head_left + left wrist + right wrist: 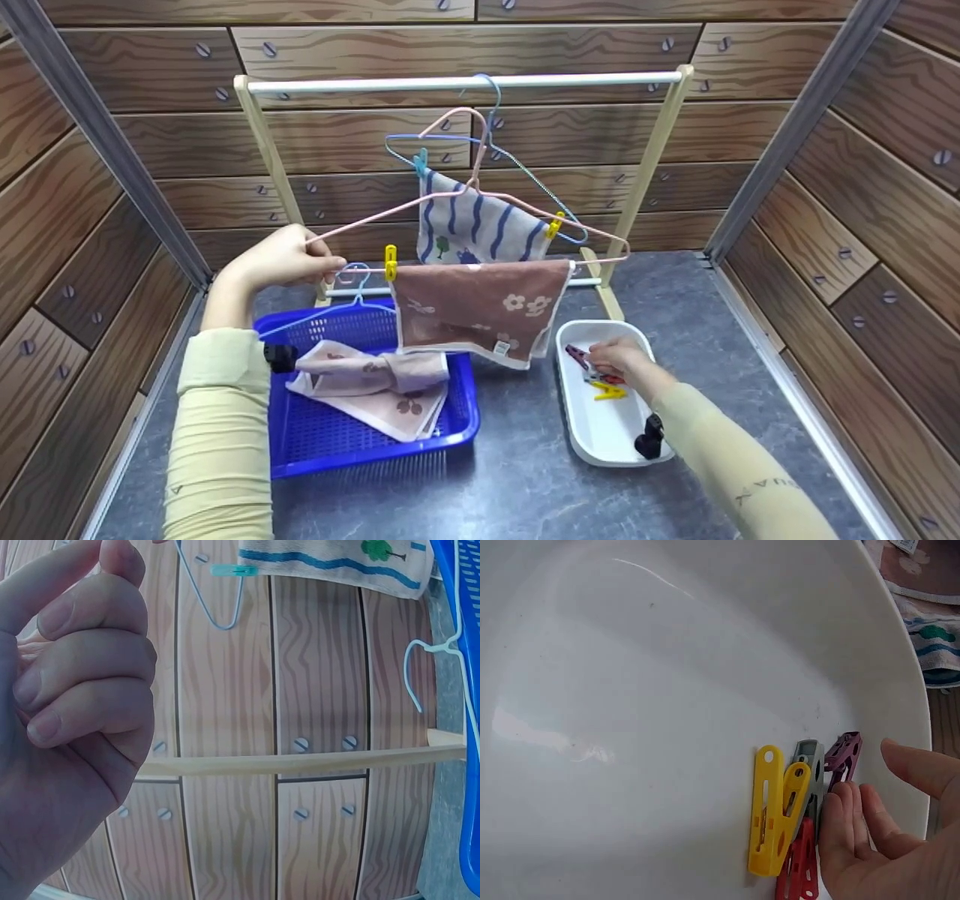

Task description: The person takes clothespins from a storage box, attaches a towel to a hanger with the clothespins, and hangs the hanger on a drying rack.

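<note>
In the head view my left hand grips the left corner of a pink hanger, holding it up in front of the rack. A brown flowered towel hangs over its lower bar, with a yellow clothespin at the towel's upper left corner. My right hand reaches into a white tray, thumb spread from the fingers. In the right wrist view its fingertips are right beside a purple clothespin and a grey clothespin. Yellow and red clothespins lie alongside.
Behind stands a wooden rack with a white rail. A blue hanger on it carries a striped towel, pinned at both sides. At left, a blue basket contains a pale pink towel and a light blue hanger.
</note>
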{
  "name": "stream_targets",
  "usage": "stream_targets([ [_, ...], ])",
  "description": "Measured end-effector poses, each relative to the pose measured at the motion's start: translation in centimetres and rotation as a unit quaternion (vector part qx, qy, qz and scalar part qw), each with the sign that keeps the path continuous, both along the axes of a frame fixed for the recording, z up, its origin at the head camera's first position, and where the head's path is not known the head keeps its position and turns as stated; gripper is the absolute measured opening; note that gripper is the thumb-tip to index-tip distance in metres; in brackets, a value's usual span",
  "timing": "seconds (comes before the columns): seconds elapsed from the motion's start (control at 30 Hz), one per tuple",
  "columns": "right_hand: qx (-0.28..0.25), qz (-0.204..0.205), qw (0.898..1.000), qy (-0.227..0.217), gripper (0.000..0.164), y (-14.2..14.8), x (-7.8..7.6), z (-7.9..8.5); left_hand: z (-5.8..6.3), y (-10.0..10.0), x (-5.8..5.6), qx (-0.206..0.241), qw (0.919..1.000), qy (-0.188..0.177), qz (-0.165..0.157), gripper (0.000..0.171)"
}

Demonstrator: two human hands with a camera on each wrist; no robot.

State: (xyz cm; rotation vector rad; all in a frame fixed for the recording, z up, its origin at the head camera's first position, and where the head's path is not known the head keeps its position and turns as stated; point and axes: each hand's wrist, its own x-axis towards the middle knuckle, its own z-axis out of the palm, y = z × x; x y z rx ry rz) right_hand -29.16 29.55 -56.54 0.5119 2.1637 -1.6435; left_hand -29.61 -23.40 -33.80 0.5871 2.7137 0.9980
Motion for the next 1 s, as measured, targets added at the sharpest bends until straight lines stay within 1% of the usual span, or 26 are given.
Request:
stream_targets([
  [0.23,0.08,0.014,0.996,0.021,0.038,0.0,0.2,-0.2,-0.1,0.0,-0.1,-0.008,0.9999,0.01,-0.006,0.033],
  [0.33,0.1,0.019,0.995,0.023,0.036,0.1,0.1,-0.3,-0.1,0.0,-0.2,-0.009,0.9998,0.015,-0.008,0.034],
  [0.4,0.105,0.024,0.994,0.02,0.033,0.1,0.1,-0.5,-0.1,0.0,-0.2,-0.01,0.9998,0.014,-0.007,0.034],
  [0.53,0.116,0.028,0.993,0.017,0.022,0.3,-0.2,-0.8,-0.1,0.1,-0.1,-0.008,0.9999,0.008,-0.005,0.034],
  [0.77,0.088,0.034,0.995,0.031,0.007,0.2,0.1,-0.9,-0.1,0.1,-0.1,-0.013,0.9998,0.01,-0.007,0.033],
  [0.83,0.095,0.035,0.994,0.032,0.001,0.2,0.0,-1.0,-0.1,0.1,-0.1,-0.013,0.9998,0.01,-0.008,0.033],
  [1.0,0.123,0.041,0.991,0.03,0.006,0.1,-0.4,-1.2,-0.1,-0.1,-0.1,-0.012,0.9999,0.007,-0.007,0.035],
])
